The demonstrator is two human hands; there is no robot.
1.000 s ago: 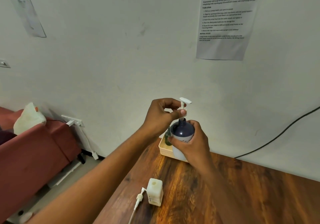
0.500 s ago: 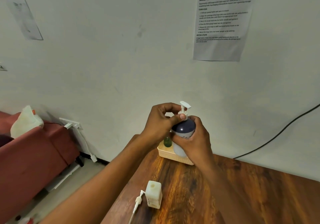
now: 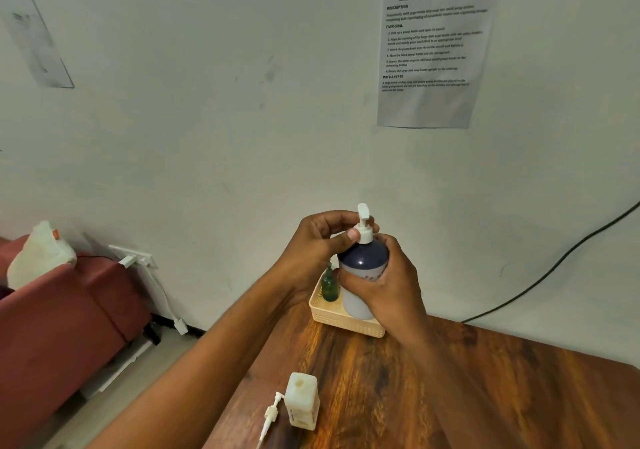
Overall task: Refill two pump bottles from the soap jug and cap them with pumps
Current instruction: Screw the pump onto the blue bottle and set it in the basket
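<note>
A dark blue pump bottle (image 3: 363, 259) with a pale lower half is held upright above the cream basket (image 3: 332, 317). My right hand (image 3: 384, 289) wraps around its body. My left hand (image 3: 322, 240) pinches the collar of the white pump (image 3: 363, 226), which sits in the bottle's neck with its nozzle up. A small green bottle (image 3: 329, 284) stands in the basket's left end. Near the table's front edge stands a cream square bottle (image 3: 302, 400) with an open mouth, and a loose white pump (image 3: 270, 417) lies beside it on the left.
The wooden table (image 3: 450, 396) meets the white wall at the back. A black cable (image 3: 554, 265) runs down the wall at the right. A red sofa (image 3: 62, 313) with a white bag stands at the left, beside a wall socket with a white charger.
The pump has sunk from raised above the neck to seated on the bottle. My left hand has turned on its collar, and the nozzle has swung round. Both hands stay over the basket.
</note>
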